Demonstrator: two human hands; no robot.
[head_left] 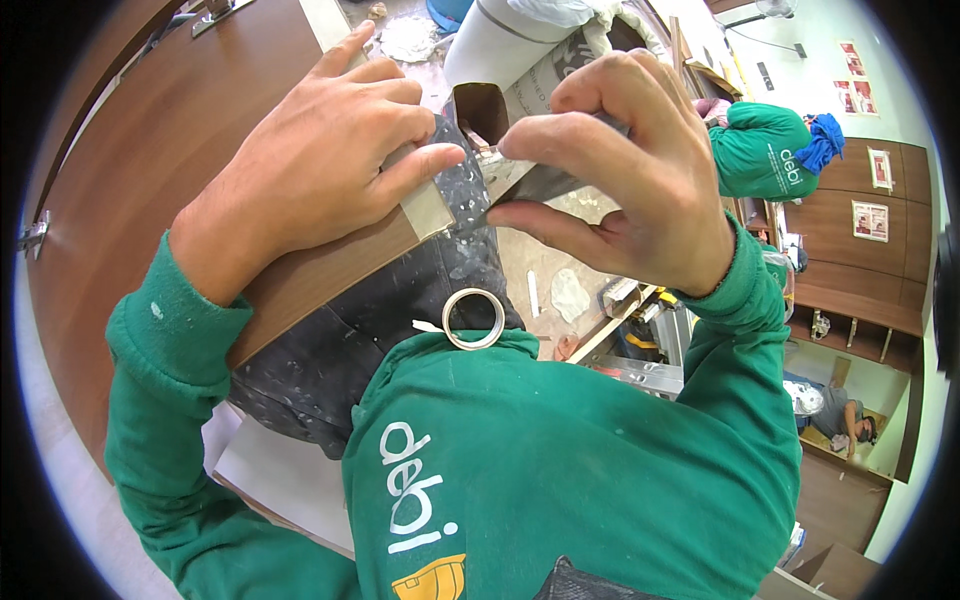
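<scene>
My left hand [320,150] lies on a brown wood panel [140,220], its index finger stretched along the edge and its thumb apart. Under its fingers runs a pale strip [428,212] along the panel's edge, like masking tape. My right hand [640,165] pinches a thin, dark, flat blade-like piece [545,184] between thumb and fingers; its tip points toward the panel's corner, and part of it is hidden by the fingers. On my lap, below both hands, rests a roll of tape [447,325] with a loose end.
Metal hinges [35,235] are fitted on the panel. Beyond my hands stand a large white cylinder [500,45] and a dark open container [480,112]. Tools and a metal ladder-like piece [640,375] lie at the right. A person in green [755,150] works nearby; another person [840,415] is farther off.
</scene>
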